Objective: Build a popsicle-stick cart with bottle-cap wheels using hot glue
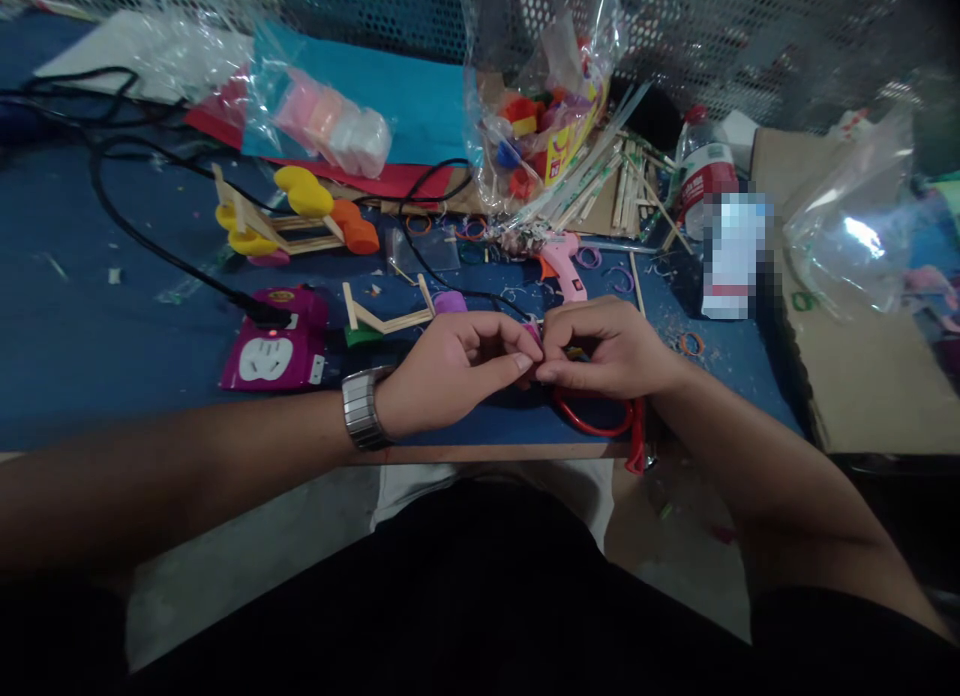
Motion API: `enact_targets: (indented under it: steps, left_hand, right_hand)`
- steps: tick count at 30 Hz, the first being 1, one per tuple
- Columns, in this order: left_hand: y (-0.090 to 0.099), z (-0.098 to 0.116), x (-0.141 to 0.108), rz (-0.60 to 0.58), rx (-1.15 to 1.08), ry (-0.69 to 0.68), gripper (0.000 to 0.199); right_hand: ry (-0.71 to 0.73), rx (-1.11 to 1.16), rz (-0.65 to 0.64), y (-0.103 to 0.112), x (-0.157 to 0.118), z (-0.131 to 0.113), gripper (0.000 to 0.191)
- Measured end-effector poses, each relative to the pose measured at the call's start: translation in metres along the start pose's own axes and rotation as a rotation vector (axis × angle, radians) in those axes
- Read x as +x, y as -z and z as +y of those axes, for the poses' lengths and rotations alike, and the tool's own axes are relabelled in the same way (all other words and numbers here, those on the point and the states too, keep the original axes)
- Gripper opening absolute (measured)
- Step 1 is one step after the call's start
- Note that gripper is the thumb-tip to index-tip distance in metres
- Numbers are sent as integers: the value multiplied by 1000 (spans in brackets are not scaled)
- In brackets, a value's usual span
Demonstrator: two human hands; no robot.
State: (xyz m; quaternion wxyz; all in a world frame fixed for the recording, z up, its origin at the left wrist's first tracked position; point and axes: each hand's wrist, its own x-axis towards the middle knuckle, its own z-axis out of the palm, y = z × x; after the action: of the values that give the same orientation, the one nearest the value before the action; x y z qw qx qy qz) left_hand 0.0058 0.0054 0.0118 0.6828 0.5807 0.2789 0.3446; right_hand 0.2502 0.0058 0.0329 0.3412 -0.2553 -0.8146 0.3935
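Observation:
My left hand point(465, 366), with a metal watch point(364, 408) on its wrist, has thumb and fingertips pinched together near the table's front edge. Fingertip to fingertip with it, my right hand point(604, 346) is also pinched. Whatever lies between the fingers is too small to make out. Red-handled scissors point(600, 423) lie under and in front of my right hand. Just behind that hand is a pink glue gun point(566, 266). A small frame of wooden sticks point(390, 324) with green and purple pieces stands left of my left hand.
At left sit a purple power socket point(274, 351) with a black cable and a stick model point(292, 226) with yellow and orange pieces. Behind are a plastic bag point(544, 96) and wooden sticks point(630, 191). A bottle point(703, 166) and cardboard point(847, 376) are at right.

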Motion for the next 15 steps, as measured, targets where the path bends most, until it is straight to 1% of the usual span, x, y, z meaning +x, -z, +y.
enact_targets:
  steps: [7, 15]
  left_hand:
    - [0, 1, 0, -4, 22, 4, 11]
    - [0, 3, -1, -3, 60, 20, 15]
  right_hand:
    - [12, 3, -12, 0, 0, 1, 37]
    - [-3, 2, -41, 1, 0, 1, 39]
